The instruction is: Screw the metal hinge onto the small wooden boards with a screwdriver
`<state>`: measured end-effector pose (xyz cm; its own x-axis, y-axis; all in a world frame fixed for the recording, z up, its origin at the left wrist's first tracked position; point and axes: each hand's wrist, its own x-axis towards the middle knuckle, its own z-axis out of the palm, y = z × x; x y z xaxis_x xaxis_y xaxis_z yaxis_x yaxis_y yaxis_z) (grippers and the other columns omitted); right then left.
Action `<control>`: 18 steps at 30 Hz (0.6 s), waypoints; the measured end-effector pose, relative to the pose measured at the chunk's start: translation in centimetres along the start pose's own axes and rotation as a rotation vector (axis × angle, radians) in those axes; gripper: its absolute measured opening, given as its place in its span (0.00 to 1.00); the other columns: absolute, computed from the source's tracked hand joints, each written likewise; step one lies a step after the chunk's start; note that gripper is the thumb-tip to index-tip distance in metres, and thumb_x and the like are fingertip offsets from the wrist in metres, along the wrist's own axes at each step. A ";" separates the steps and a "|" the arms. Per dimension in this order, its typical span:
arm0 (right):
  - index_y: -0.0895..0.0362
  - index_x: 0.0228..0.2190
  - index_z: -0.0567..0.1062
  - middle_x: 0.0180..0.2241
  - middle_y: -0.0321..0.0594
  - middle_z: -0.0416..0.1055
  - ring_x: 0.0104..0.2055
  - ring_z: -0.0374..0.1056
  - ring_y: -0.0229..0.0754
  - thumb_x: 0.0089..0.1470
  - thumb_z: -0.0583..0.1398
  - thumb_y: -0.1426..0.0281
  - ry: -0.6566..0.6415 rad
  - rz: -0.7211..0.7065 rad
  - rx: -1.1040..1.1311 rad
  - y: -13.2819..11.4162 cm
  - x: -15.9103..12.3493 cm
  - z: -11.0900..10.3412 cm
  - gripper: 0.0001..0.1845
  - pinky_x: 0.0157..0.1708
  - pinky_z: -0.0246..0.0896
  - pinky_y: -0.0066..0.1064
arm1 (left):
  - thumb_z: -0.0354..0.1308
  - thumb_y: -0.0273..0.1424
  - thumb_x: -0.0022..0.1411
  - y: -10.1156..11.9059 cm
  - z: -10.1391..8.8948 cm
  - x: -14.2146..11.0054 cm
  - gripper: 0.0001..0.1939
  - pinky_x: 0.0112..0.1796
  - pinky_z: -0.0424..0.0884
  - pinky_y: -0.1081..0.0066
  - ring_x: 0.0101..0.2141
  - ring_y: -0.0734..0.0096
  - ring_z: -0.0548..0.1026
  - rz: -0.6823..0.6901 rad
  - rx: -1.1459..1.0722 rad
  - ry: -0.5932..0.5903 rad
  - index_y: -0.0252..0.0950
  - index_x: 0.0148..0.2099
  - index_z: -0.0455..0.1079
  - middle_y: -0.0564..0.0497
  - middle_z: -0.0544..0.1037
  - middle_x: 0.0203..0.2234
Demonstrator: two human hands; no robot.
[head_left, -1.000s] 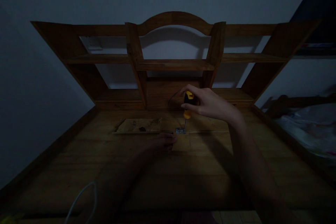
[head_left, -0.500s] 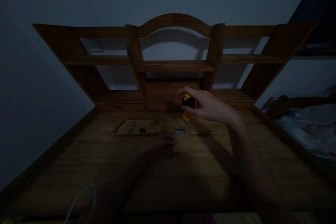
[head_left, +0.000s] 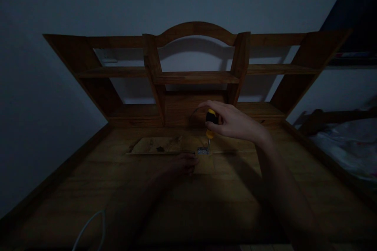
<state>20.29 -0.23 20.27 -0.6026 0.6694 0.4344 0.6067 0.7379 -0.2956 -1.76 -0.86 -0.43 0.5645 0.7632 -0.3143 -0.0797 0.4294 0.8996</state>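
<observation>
A screwdriver with a short yellow-and-black handle stands almost upright in my right hand, whose thumb and fingers wrap its grip. Its metal shaft meets the right end of a small silver hinge. Below the hinge lies a pale square piece of wood. My left hand rests low at the left of the hinge, fingers drawn together by the wood's edge. Shadow hides what, if anything, they pinch. Left of it is a pale wooden strip with a dark mark.
The wooden desk top carries all of this, under dim light. At its back rises a wooden shelf unit against the wall. A white cable loops at the front left. Pale fabric lies beyond the right edge.
The whole view has shifted slightly, so the shelf and desk sit a bit lower. The screwdriver stays on the hinge in my right hand; my left hand keeps its place.
</observation>
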 end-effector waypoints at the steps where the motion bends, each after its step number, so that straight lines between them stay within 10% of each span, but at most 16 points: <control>1: 0.50 0.55 0.66 0.54 0.39 0.69 0.52 0.67 0.46 0.54 0.58 0.70 -0.011 -0.002 0.011 0.0 0.0 -0.1 0.26 0.50 0.60 0.35 | 0.70 0.41 0.51 0.0 0.0 0.0 0.19 0.20 0.57 0.76 0.17 0.82 0.60 0.001 -0.003 -0.002 0.31 0.30 0.70 0.56 0.65 0.17; 18: 0.50 0.56 0.65 0.43 0.41 0.76 0.43 0.72 0.48 0.57 0.58 0.64 0.008 0.124 -0.126 0.0 0.0 -0.1 0.25 0.43 0.60 0.35 | 0.69 0.39 0.52 -0.5 -0.6 0.6 0.16 0.21 0.61 0.76 0.18 0.80 0.64 0.002 0.013 0.016 0.31 0.29 0.70 0.55 0.67 0.18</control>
<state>20.31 -0.23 20.35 -0.5154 0.7536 0.4080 0.7367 0.6328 -0.2384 -1.88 -0.37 -1.28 0.5512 0.7716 -0.3174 -0.0702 0.4220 0.9039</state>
